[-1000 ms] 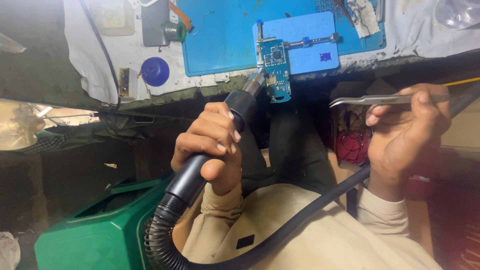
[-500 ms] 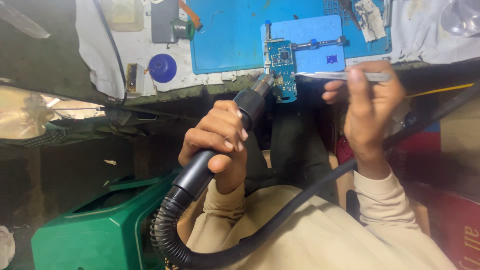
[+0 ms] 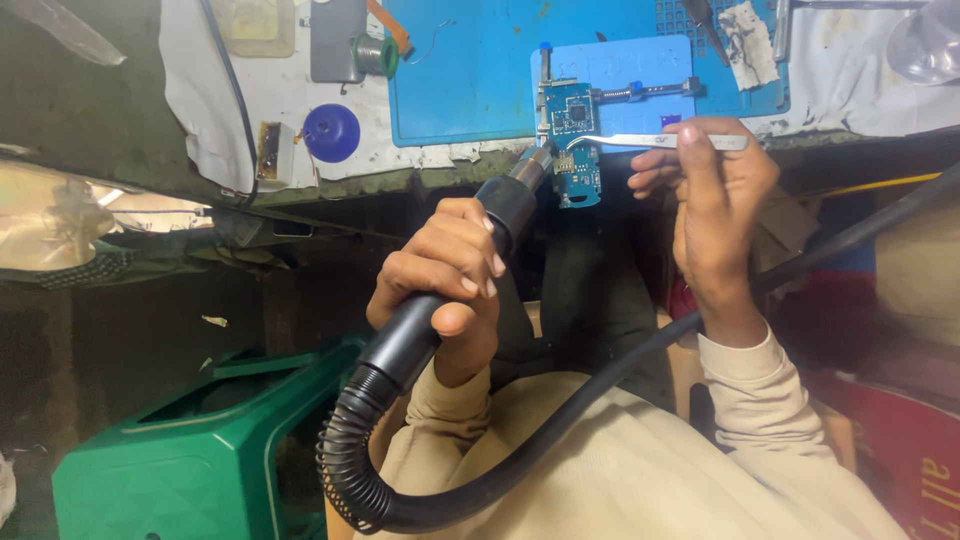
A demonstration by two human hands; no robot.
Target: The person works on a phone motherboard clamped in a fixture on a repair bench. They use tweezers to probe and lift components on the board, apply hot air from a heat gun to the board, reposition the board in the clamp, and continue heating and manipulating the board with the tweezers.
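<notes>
My left hand (image 3: 445,285) grips a black hot-air wand (image 3: 500,210), whose metal nozzle points at the lower part of a small blue circuit board (image 3: 574,140). The board is clamped in a light-blue holder (image 3: 650,65) on a blue work mat (image 3: 470,70). My right hand (image 3: 715,205) holds metal tweezers (image 3: 660,142), their curved tips touching the board near its middle. A black corrugated hose (image 3: 350,470) runs from the wand down across my lap.
A round blue tin (image 3: 331,132), a solder spool (image 3: 375,55) and a grey block sit on the bench left of the mat. A green plastic stool (image 3: 190,450) stands below left. A red box (image 3: 900,450) lies at lower right.
My right hand has swung the tweezers in from the right until their tips reach the board. The wand's nozzle has stayed at the board's lower edge.
</notes>
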